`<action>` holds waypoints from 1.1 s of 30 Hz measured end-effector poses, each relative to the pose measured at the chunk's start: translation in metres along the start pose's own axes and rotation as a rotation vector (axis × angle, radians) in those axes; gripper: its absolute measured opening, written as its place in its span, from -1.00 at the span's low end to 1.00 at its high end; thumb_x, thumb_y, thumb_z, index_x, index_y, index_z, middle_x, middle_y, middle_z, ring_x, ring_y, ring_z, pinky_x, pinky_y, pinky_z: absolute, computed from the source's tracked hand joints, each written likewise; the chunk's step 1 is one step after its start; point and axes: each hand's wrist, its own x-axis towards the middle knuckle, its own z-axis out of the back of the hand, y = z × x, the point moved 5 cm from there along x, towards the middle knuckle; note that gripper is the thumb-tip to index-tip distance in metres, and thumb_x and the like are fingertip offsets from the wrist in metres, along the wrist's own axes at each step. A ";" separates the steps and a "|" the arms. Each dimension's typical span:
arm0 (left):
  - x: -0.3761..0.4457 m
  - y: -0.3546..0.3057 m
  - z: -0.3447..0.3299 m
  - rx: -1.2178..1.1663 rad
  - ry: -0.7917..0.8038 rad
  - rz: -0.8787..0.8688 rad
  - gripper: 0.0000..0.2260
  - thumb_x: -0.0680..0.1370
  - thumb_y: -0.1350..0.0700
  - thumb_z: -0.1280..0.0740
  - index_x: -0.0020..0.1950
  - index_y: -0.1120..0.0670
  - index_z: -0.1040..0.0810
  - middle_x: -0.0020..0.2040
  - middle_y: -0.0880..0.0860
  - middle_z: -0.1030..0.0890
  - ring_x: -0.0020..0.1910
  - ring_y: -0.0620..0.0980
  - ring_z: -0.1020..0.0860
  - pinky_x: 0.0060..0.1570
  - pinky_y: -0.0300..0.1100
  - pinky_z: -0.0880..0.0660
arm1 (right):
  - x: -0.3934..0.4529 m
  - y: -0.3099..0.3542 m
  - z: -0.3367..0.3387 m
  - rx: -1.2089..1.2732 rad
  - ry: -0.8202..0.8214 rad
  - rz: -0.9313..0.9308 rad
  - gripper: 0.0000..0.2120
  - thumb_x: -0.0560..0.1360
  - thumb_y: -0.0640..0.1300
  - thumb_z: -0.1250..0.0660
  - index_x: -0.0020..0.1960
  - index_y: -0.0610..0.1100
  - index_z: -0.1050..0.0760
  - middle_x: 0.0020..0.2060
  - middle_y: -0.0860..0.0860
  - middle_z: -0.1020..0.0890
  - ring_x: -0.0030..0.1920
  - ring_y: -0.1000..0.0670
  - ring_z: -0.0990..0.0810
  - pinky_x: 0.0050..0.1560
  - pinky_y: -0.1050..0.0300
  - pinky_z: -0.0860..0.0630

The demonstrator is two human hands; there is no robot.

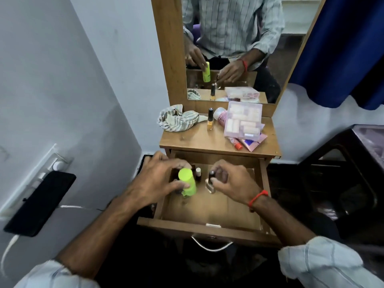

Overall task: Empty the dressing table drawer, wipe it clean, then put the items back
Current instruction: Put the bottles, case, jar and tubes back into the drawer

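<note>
Green bottle [187, 182] betw. left-hand [160, 179] fingers [180, 185].

Neon yellow-green bottle [187, 181], brown wooden drawer [207, 206], grey-and-cream striped cloth [176, 119], amber nail polish bottle [210, 121] with black cap, translucent pink box [243, 121], red wrist thread [257, 197], deep blue curtain [342, 48], pale striped shirt sleeve [324, 265], black phone [40, 202]
</note>
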 end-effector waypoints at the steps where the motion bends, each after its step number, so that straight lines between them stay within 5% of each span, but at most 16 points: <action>1: -0.005 0.006 -0.006 0.013 0.029 0.008 -0.62 0.40 -0.15 -0.56 0.18 -0.32 -0.58 0.04 -0.46 -0.49 0.05 -0.16 -0.30 0.06 -0.07 -0.23 | -0.003 -0.002 -0.010 -0.023 0.047 -0.010 -0.88 0.41 -0.15 -0.45 -0.07 -0.03 -0.58 -0.38 0.22 -0.54 -0.31 0.28 -0.54 -0.28 0.47 -0.33; 5: -0.019 0.018 -0.022 0.045 0.094 0.071 -0.61 0.42 -0.15 -0.54 0.21 -0.32 -0.58 0.21 -0.36 -0.52 0.15 -0.12 -0.33 0.11 -0.06 -0.21 | -0.005 -0.004 -0.039 -0.088 0.181 -0.048 -0.87 0.38 -0.04 -0.43 -0.07 0.03 -0.58 -0.26 0.22 -0.58 -0.22 0.32 -0.51 -0.19 0.37 -0.42; 10: -0.029 0.024 -0.031 0.128 0.164 0.154 -0.61 0.47 -0.12 -0.50 0.28 -0.31 -0.53 0.30 -0.33 -0.48 0.19 -0.15 -0.28 0.18 -0.02 -0.21 | -0.003 0.006 -0.061 -0.122 0.271 -0.087 -0.83 0.40 0.07 -0.39 -0.03 0.10 -0.51 -0.10 0.17 -0.63 -0.13 0.17 -0.56 -0.10 0.01 -0.62; 17: -0.034 0.034 -0.046 0.272 0.189 0.242 -0.61 0.52 -0.18 -0.43 0.32 -0.26 -0.45 0.41 -0.25 -0.45 0.28 -0.09 -0.29 0.18 -0.02 -0.18 | -0.007 0.022 -0.078 -0.285 0.304 -0.126 -0.87 0.49 0.10 -0.36 0.01 0.14 -0.48 0.01 0.13 -0.60 0.03 0.01 -0.57 -0.03 0.06 -0.53; 27: -0.032 0.029 -0.038 0.221 0.246 0.285 -0.43 0.53 -0.10 -0.45 0.48 -0.28 -0.29 0.51 -0.15 -0.33 0.38 -0.05 -0.29 0.31 0.02 -0.19 | -0.013 0.026 -0.079 -0.315 0.343 -0.070 -0.81 0.49 0.11 -0.38 0.01 0.11 -0.42 0.01 0.14 -0.60 -0.01 0.00 -0.59 -0.10 0.09 -0.50; 30: -0.018 0.023 -0.015 0.155 0.141 0.242 -0.55 0.59 0.00 -0.39 0.44 -0.27 -0.37 0.50 -0.14 -0.37 0.44 -0.05 -0.33 0.40 0.10 -0.20 | -0.005 0.026 -0.052 -0.259 0.307 -0.092 -0.80 0.49 0.15 -0.38 0.03 0.13 -0.45 -0.07 0.20 -0.62 -0.04 0.09 -0.60 -0.03 0.01 -0.59; 33: 0.020 0.016 0.012 -0.004 -0.090 0.139 -0.70 0.61 0.01 -0.38 0.33 -0.19 -0.51 0.32 -0.10 -0.54 0.27 -0.06 -0.52 0.34 0.18 -0.42 | 0.028 0.029 0.005 -0.274 0.029 -0.038 -0.85 0.51 0.13 -0.35 0.01 0.09 -0.51 -0.13 0.18 -0.64 -0.07 0.09 -0.61 -0.04 -0.02 -0.61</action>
